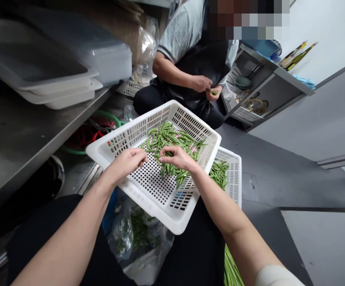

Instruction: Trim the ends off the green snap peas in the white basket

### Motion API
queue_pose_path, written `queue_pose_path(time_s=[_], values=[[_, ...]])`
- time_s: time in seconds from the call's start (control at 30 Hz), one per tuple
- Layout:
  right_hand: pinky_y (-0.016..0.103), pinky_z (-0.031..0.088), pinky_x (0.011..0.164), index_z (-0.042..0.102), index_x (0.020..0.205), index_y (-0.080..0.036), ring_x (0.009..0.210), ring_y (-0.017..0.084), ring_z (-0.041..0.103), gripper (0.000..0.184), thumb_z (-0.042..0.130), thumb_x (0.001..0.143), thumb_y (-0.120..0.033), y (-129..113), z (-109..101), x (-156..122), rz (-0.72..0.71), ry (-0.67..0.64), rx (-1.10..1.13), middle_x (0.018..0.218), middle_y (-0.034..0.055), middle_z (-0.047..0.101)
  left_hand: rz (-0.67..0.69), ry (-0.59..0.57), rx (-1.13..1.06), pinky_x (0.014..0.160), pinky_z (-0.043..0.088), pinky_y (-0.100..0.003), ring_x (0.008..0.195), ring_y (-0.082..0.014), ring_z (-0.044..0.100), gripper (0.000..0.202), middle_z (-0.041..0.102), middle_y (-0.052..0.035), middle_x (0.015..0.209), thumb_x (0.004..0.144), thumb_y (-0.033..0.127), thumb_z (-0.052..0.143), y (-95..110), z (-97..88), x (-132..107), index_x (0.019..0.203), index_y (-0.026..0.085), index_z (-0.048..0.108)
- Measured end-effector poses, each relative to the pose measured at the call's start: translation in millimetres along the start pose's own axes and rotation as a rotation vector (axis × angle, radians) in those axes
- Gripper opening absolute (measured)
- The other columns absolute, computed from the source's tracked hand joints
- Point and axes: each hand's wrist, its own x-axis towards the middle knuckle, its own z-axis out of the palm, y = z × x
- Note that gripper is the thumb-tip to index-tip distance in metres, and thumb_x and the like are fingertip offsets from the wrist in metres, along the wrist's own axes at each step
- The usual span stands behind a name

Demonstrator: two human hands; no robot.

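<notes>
A white perforated plastic basket (121,137) rests on my lap, with a pile of green beans (172,137) spread over its far half. My left hand (129,159) hovers over the basket's near left part, fingers pinched on one end of a single green bean (152,151). My right hand (177,157) is closed on that bean's other end, right at the edge of the pile. A second white basket (233,174) with more beans lies lower to the right.
A co-worker sits opposite, hands (206,85) together on a bean. A steel counter (26,135) with stacked plastic tubs (59,85) runs along the left. A plastic bag of trimmings (136,234) lies between my knees. A low metal shelf (268,85) stands at the back right.
</notes>
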Motion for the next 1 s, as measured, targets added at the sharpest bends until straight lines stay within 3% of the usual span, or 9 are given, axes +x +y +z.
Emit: queue_pose_path(time_s=[0.23,0.4,0.5,0.6,0.67,0.73,0.8,1.0], values=[[0.022,0.031,0.061,0.057,0.073,-0.015,0.061,0.009,0.041,0.022,0.059,0.079,-0.036,-10,-4,-22,-0.065,0.024,0.025,0.064,-0.0037,0.048,0.03,-0.141,0.006,0.039,0.019,-0.019,0.041,-0.0065,0.03,0.018,0.039,0.0062,0.044,0.061,0.032,0.048,-5,16.7,4,0.051,0.017,0.052],[0.023,0.032,0.062,0.056,0.07,-0.015,0.062,0.009,0.042,0.024,0.062,0.076,-0.037,-12,1,-24,-0.024,0.101,0.084,0.063,-0.0038,0.048,0.107,-0.12,0.001,0.039,0.02,-0.018,0.041,-0.0061,0.029,0.02,0.036,0.0069,0.043,0.059,0.032,0.053,-10,18.9,8,0.047,0.018,0.045],[0.022,0.031,0.055,0.054,0.068,-0.016,0.057,0.008,0.042,0.028,0.068,0.071,-0.04,-15,11,-21,0.043,0.165,0.393,0.061,-0.0045,0.047,0.065,-0.095,-0.174,0.038,0.017,-0.018,0.039,-0.0053,0.026,0.013,0.036,0.007,0.043,0.057,0.029,0.053,-8,19.7,9,0.05,0.018,0.049],[0.018,0.021,0.042,0.047,0.074,-0.02,0.042,0.004,0.03,0.031,0.071,0.069,-0.039,-14,13,-15,0.194,0.27,0.862,0.052,-0.0098,0.037,0.036,-0.147,-0.261,0.037,0.015,-0.017,0.038,-0.0046,0.024,0.013,0.036,0.0065,0.044,0.057,0.027,0.055,-2,17.8,6,0.049,0.018,0.049],[0.016,0.014,0.038,0.039,0.074,-0.022,0.036,0.003,0.022,0.034,0.07,0.072,-0.035,-10,7,-12,0.279,0.397,1.117,0.049,-0.0124,0.031,0.043,-0.235,-0.208,0.038,0.016,-0.017,0.039,-0.0048,0.025,0.015,0.037,0.0057,0.043,0.057,0.027,0.056,2,14.7,1,0.047,0.018,0.05],[0.015,0.011,0.036,0.033,0.073,-0.021,0.034,0.001,0.02,0.036,0.068,0.074,-0.03,-8,-1,-11,0.324,0.494,1.258,0.05,-0.0129,0.035,0.035,-0.35,-0.113,0.038,0.018,-0.017,0.039,-0.0056,0.028,0.016,0.039,0.0045,0.042,0.058,0.027,0.057,4,11.6,-3,0.046,0.017,0.052],[0.013,0.011,0.035,0.031,0.073,-0.021,0.033,0.0,0.021,0.037,0.068,0.075,-0.028,-7,-5,-12,0.337,0.487,1.3,0.052,-0.0122,0.044,0.03,-0.392,-0.042,0.038,0.02,-0.017,0.04,-0.0067,0.032,0.016,0.042,0.0033,0.042,0.059,0.027,0.056,4,10.4,-5,0.046,0.017,0.054],[0.013,0.012,0.033,0.037,0.075,-0.02,0.031,0.0,0.027,0.037,0.073,0.069,-0.031,-19,14,-18,0.261,0.238,1.189,0.054,-0.0096,0.056,0.088,-0.125,-0.131,0.037,0.022,-0.019,0.04,-0.0078,0.034,0.016,0.046,0.0029,0.046,0.066,0.028,0.049,-4,21.0,2,0.055,0.018,0.054]])
